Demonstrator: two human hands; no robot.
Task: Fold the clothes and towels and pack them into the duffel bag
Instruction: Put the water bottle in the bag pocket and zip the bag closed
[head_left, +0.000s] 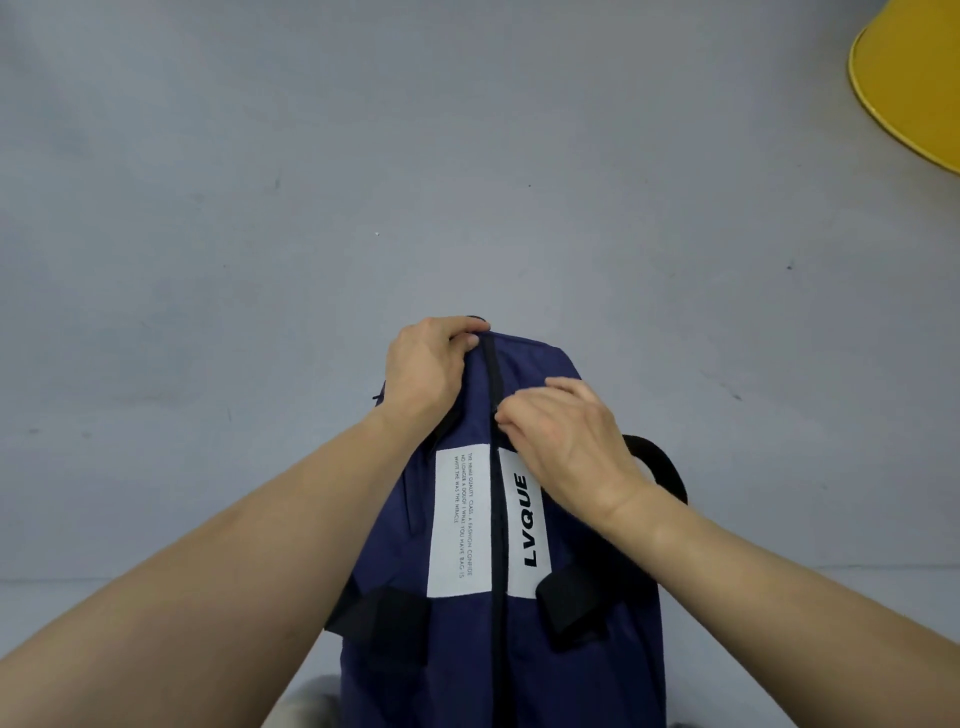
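The left hand (426, 364) gripped the far end of the duffel bag (467, 649), its fingers curled over the fabric just left of the zipper (491, 374) and its thumb tucked against the cloth. The right hand (566, 441) sat a little nearer, its fingers bent and its fingertips pinched together on the zipper line. The pull itself was hidden under them, so whether the zipper was fully closed could not be told. The navy bag lay lengthwise on the grey floor (363, 156), running from the bottom of the view away from the person, with the black zipper along its top. Two white labels flanked the zipper below the hands: the left label (460, 519) carried small print, and the right label (527, 519) read "LVQUE" in bold black letters. Black strap ends (379, 623) crossed the bag on either side nearer the person, and a black handle loop (660, 457) arched out behind the right wrist. A yellow, round-edged object (914, 78) showed well apart at the upper right corner.
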